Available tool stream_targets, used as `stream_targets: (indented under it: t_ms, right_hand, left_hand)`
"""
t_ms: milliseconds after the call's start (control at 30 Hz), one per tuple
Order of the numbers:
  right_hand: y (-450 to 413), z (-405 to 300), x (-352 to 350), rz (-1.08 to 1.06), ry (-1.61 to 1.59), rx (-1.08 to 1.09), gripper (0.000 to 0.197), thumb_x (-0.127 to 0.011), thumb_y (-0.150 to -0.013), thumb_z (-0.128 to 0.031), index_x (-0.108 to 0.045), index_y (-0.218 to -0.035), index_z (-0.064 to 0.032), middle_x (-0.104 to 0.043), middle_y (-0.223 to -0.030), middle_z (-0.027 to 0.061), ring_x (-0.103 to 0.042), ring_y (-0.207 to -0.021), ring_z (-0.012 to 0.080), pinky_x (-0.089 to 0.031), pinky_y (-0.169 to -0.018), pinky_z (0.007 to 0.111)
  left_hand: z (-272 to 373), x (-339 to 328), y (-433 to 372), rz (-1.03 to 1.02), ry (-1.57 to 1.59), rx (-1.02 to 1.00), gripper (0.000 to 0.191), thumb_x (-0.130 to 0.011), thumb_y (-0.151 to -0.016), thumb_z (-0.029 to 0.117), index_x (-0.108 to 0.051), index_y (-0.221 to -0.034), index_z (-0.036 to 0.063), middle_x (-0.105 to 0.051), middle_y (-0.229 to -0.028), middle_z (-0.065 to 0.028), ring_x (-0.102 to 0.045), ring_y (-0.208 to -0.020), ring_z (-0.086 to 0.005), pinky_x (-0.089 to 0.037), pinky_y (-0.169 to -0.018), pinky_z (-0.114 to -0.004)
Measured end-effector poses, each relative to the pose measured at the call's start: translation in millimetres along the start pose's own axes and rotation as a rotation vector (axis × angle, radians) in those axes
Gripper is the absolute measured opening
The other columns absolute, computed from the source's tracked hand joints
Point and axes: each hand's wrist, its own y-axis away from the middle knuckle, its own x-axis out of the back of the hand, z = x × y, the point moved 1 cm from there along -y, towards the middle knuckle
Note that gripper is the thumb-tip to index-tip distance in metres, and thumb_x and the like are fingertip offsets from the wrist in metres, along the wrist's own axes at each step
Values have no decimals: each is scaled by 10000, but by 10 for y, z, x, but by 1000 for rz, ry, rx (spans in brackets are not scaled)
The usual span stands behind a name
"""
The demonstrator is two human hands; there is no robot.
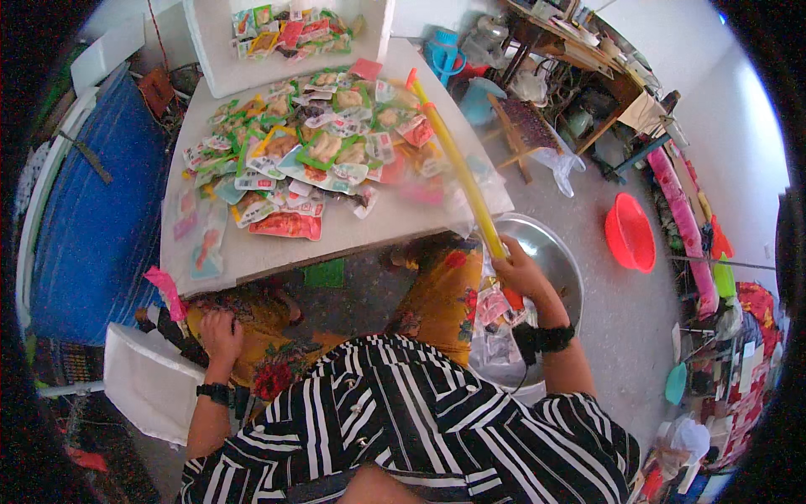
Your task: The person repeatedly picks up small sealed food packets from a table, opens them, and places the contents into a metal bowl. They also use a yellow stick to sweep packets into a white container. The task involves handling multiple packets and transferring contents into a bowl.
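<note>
My right hand (pixel 521 269) is closed around the lower part of a long yellow tube (pixel 463 173) with orange-red ends, held at a slant over the right edge of the table. My left hand (pixel 220 334) rests on my left thigh, its fingers curled; whether it holds anything cannot be told. Many small sealed food packets (pixel 327 149) lie heaped on the white table (pixel 352 233). A red packet (pixel 286 225) is near the table's front edge. Clear plastic bags (pixel 208 242) lie at the left front corner, and more clear plastic is at the right edge under the tube.
A white foam box (pixel 217 47) holding packets stands at the table's back. Beside my right leg is a large metal basin (pixel 560 252) with packets inside. A red plastic basin (pixel 630 233) sits on the floor to the right. Another foam box (pixel 148 384) is at left.
</note>
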Motion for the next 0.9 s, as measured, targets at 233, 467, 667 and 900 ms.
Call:
stream_targets:
  t_ms: [233, 467, 667, 900]
  right_hand:
    - [-74, -53, -23, 60, -143, 39, 454, -512, -804, -173, -333, -1211, -82, -549, -825, 98, -502, -647, 117, -423, -555, 241]
    - [-644, -479, -221, -15, -56, 131, 475, -522, -796, -201, -326, -1211, -80, -547, -827, 105, -498, -668, 122, -422, -564, 253]
    - [-534, -443, -224, -120, -20, 95, 455, -492, -821, -187, -304, -1222, -79, -536, -795, 68, -487, -641, 132, -419, -561, 265]
    - [-31, -279, -66, -165, -320, 22, 483, -496, -798, -106, -288, -1233, -72, -500, -724, 24, -454, -581, 81, -375, -499, 216]
  left_hand:
    - [-25, 25, -21, -112, -4, 50, 143, -552, -638, 169, -527, -681, 36, -526, -764, -136, -462, -834, -313, -336, -788, -422]
    - [-19, 24, 26, 12, -23, -8, 148, -564, -620, 153, -521, -704, 40, -528, -807, -128, -457, -840, -302, -342, -776, -415]
    - [23, 56, 8, 21, 1, 0, 148, -566, -622, 151, -524, -710, 40, -529, -810, -124, -458, -862, -295, -339, -772, -409]
    - [9, 35, -25, -90, 21, 51, 152, -565, -631, 159, -533, -720, 41, -535, -831, -132, -454, -892, -295, -313, -823, -412]
